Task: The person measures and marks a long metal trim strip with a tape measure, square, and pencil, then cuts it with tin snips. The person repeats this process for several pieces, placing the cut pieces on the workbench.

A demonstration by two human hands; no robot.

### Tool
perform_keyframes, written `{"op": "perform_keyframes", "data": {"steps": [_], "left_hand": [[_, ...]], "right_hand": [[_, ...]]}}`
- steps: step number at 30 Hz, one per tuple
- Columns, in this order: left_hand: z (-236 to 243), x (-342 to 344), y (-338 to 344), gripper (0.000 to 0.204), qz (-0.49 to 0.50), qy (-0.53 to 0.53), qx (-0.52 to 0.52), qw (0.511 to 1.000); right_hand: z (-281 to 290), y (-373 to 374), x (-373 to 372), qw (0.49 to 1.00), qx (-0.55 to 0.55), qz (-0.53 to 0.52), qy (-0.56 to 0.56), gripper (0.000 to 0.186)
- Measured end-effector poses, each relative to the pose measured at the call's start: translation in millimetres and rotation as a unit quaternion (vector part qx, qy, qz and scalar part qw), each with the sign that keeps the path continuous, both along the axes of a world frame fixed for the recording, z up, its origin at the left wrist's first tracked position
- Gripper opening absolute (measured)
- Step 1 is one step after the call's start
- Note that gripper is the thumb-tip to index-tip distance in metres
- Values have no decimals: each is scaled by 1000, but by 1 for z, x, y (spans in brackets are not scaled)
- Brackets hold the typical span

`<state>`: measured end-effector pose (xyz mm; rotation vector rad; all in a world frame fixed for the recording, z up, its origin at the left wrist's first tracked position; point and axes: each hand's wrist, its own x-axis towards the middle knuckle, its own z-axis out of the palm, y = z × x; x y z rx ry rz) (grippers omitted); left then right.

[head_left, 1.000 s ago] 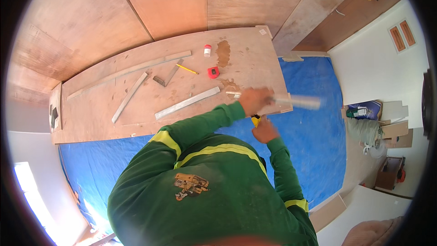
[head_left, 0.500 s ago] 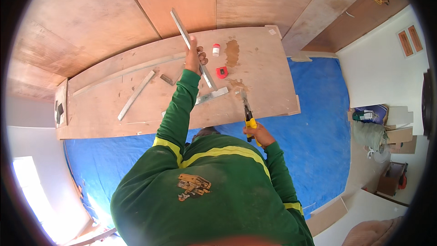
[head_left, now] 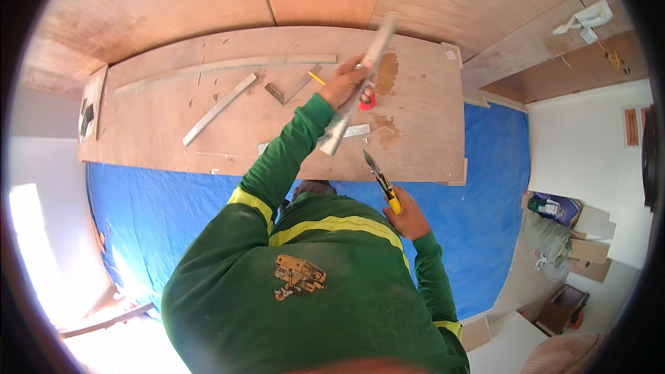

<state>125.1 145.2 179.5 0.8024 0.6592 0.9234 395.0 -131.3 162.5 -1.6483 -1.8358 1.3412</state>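
My left hand [head_left: 344, 84] is closed around a flat metal strip [head_left: 337, 133], held slanting above the worktable and smeared by motion. Lower right, my right hand [head_left: 409, 216] grips yellow-handled tin snips [head_left: 379, 174], their blades pointing up toward the table's near edge. The snips and the held strip are apart. Under the strip lies a shorter metal piece [head_left: 357, 130], partly covered. A red tape measure [head_left: 368, 102] shows beside the left hand, also partly hidden. Left of that hand are a yellow pencil [head_left: 316, 78] and an L-shaped square [head_left: 275, 93].
The wooden worktable [head_left: 152, 125] carries a long thin strip [head_left: 228, 67] and a shorter loose one [head_left: 220, 109]. Wood panels [head_left: 166, 0] rise behind it. Blue sheeting [head_left: 492, 152] covers the floor. Boxes and bags [head_left: 554, 235] lie at the right wall, below a white wall phone [head_left: 593, 14].
The held strip has swung from leaning left to leaning right at its far end. The snips have drawn back toward me. The whole view has shifted, and the red-and-white container is now mostly hidden.
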Motion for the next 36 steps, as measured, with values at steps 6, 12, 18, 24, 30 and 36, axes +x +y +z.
{"op": "perform_keyframes", "data": {"steps": [6, 12, 18, 24, 30, 36], "left_hand": [[47, 56, -31, 70, -116, -12, 11, 993], [60, 93, -49, 62, -177, -66, 31, 982], [58, 110, -54, 59, -212, -93, -2, 973], [55, 125, -56, 61, -246, -103, -35, 963], [64, 135, -66, 53, -271, -116, -12, 955], [65, 146, -69, 52, -274, -87, 10, 958]], "right_hand": [[46, 0, 6, 999, 15, 49, -11, 63], [59, -7, 17, 997, 13, 62, -33, 67], [57, -17, 28, 997, 25, 66, -31, 74], [63, -19, 33, 997, 36, 65, -19, 74], [65, -21, 35, 997, 44, 61, -15, 73], [67, -25, 37, 998, 36, 41, -13, 58]]}}
